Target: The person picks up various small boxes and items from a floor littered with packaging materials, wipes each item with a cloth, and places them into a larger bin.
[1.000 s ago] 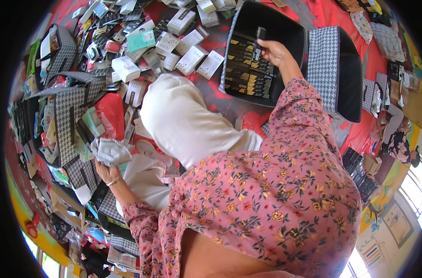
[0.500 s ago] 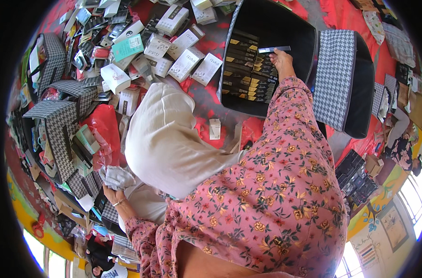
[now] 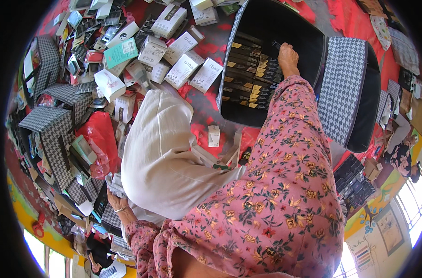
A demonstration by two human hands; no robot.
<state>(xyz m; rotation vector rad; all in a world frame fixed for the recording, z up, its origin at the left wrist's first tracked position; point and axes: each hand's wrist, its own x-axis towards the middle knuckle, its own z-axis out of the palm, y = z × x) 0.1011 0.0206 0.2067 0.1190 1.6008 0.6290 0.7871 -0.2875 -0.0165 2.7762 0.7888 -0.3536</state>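
Observation:
My right hand (image 3: 288,58) reaches into an open black-lined case (image 3: 248,116). Its fingers are closed at the end of a slim dark flat box (image 3: 276,45), which lies low against the case's inside; the grip is partly hidden by the hand. Rows of slim black boxes with gold corners (image 3: 250,76) fill the case's left half. Low on the left, my left hand (image 3: 118,201) is closed on a crumpled light grey cloth (image 3: 118,186), beside my knee in white trousers.
A houndstooth flap (image 3: 339,88) extends right of the case. White cartons (image 3: 182,70) and small packages heap at upper left. Houndstooth cases (image 3: 51,129) and a red plastic bag (image 3: 99,143) line the left. A small white box (image 3: 213,136) stands ahead of me.
My right hand has lowered the slim box from above the rows to the case's upper middle. The view has shifted slightly. My left hand still has the cloth.

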